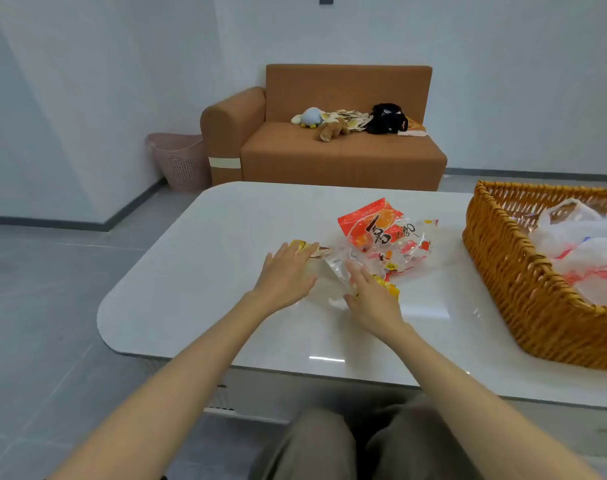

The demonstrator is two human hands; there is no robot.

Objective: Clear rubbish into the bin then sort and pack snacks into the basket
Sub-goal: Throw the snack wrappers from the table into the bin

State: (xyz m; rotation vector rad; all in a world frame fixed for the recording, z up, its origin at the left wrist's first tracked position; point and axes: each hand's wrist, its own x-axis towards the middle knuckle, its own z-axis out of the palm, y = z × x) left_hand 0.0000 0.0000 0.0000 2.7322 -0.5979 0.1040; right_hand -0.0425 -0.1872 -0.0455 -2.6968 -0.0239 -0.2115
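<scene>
Tabletop (191, 289) — left hand (288, 271), right hand (373, 301), wrappers (385, 233)

A glossy white tabletop (198, 299) with rounded corners carries everything. At its right side stands a woven orange-brown wicker basket (502, 271), its right end running out of view. Near the middle lies a red and orange plastic snack bag (371, 223) printed with black characters, resting partly over a crumpled clear plastic packet (412, 247) with red and yellow print. Just in front of these lies a clear wrapper with a white label (336, 268), and near it, to the right, a scrap of bright yellow wrapper (388, 289). To the left of the pile, a small yellow and brown wrapper (300, 244) lies flat. Bright reflections show on the tabletop's near part.
</scene>
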